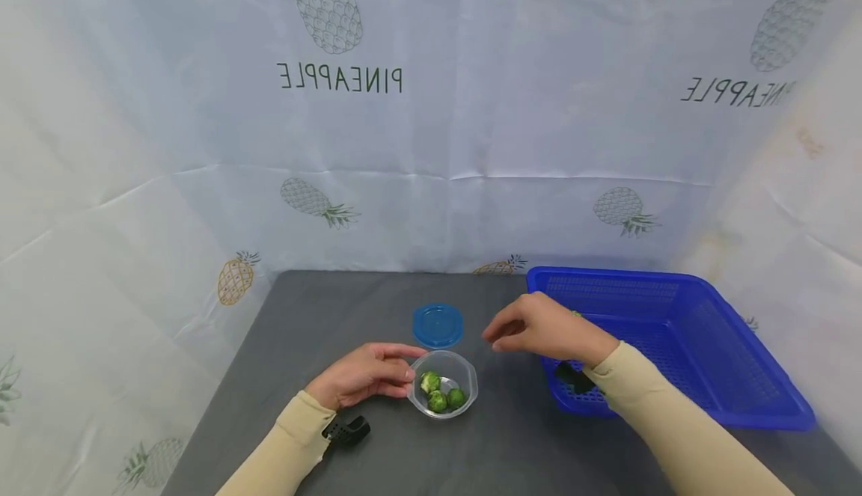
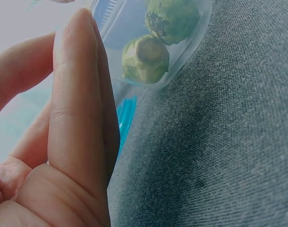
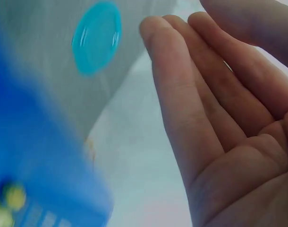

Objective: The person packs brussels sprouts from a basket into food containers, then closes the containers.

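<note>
A clear plastic bowl (image 1: 474,387) with three Brussels sprouts (image 1: 437,401) in it stands on the table. My left hand (image 1: 367,373) holds its left rim, thumb near and a finger along the far side. In the left wrist view two sprouts (image 2: 145,57) show through the bowl wall (image 2: 200,28). A round blue lid (image 1: 438,325) lies just behind the bowl. My right hand (image 1: 539,328), its fingers loosely bent and holding nothing, hovers between the bowl and a blue plastic basket (image 1: 727,354). The right wrist view shows that palm with nothing in it.
The blue basket takes up the right of the grey table (image 1: 296,331). Its left part is partly hidden by my right arm; something green (image 1: 575,313) shows there. Pineapple-printed curtain (image 1: 431,129) stands behind and at both sides.
</note>
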Tool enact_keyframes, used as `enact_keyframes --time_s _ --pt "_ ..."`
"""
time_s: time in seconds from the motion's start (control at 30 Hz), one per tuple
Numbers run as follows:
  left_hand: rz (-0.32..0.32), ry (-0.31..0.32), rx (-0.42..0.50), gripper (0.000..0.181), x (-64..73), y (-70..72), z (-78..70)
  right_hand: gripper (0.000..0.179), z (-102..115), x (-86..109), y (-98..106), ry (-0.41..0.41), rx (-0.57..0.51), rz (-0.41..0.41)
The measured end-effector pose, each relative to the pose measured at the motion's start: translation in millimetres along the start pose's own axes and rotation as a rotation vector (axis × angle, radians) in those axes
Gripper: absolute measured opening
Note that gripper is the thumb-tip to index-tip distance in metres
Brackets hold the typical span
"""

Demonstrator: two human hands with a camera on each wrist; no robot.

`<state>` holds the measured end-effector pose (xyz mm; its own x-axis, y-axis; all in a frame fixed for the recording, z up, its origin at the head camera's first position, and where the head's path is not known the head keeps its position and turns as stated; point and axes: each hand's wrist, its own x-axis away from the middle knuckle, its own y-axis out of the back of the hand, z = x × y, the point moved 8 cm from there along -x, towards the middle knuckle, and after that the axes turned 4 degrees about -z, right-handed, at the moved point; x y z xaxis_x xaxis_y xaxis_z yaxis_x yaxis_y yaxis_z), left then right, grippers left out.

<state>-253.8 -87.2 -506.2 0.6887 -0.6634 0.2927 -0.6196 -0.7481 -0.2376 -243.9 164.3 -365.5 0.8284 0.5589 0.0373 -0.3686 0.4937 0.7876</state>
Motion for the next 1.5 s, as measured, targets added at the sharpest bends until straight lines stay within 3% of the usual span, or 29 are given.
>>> enact_keyframes --time_s 0.17,0.3,0.5,0.7,0.97,1.23,1.5 --pt "0.0 0.003 -0.006 0.061 -1.5 -0.3 1.5 0.018 -42 27.6 42 -0.135 -0.013 -0.074" --pt "0.002 0.015 -0.003 0.061 -1.9 -0.9 2.1 0.022 -78 45.2 63 -0.219 -0.037 -0.098" --pt "0.004 0.02 0.006 0.063 -1.9 -3.3 2.4 0.028 -130 61.8 73 -0.309 -0.042 -0.092" --pt "0.009 0.02 0.03 0.062 -0.3 -2.5 6.4 0.031 -165 62.8 70 -0.368 -0.029 -0.08" --pt "0.015 0.016 0.026 0.063 -0.7 -3.2 3.9 0.032 -189 67.3 73 -0.385 -0.004 -0.068" --pt "0.006 0.017 0.022 0.064 0.5 -1.2 0.0 0.034 -197 70.4 62 -0.394 -0.076 -0.004" --pt "0.011 0.024 0.03 0.063 -1.6 -2.2 2.3 0.033 -204 72.1 54 -0.433 -0.075 0.015"
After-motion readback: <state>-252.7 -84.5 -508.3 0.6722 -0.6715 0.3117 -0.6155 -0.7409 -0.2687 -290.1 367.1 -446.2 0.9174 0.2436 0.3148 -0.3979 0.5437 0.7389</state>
